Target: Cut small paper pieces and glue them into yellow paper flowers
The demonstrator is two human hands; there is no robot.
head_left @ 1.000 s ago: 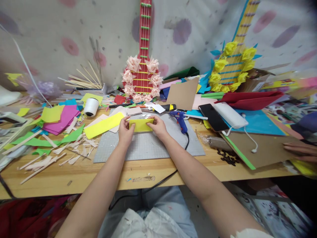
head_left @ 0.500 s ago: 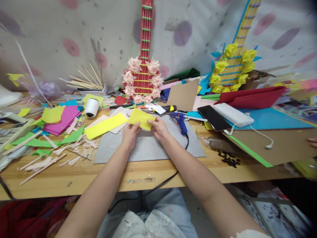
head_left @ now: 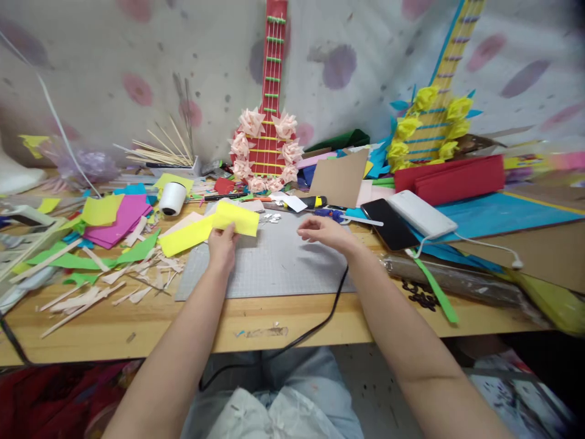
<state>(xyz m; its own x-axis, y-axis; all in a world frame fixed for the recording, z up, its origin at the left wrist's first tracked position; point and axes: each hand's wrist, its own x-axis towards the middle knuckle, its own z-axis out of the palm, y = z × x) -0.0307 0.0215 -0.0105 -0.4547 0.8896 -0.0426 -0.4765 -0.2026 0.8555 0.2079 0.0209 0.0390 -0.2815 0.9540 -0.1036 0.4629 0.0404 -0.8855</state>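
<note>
Left hand (head_left: 222,245) pinches a folded yellow paper piece (head_left: 236,217) over the grey cutting mat (head_left: 274,262), while right hand (head_left: 323,230) hovers loosely open, empty, beside the blue glue gun (head_left: 333,213).

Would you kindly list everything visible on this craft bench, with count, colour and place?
yellow paper piece: one, yellow, pinched in left hand over the mat
cutting mat: one, grey, table centre
yellow paper strip: one, yellow, at the mat's left edge
glue gun: one, blue, behind right hand
thread spool: one, white, back left
paper guitars: two, red and yellow, against the backdrop
phone: one, black, right of mat
power bank: one, white, beside phone
left hand: holding the paper
right hand: open, hovering over the mat
</note>
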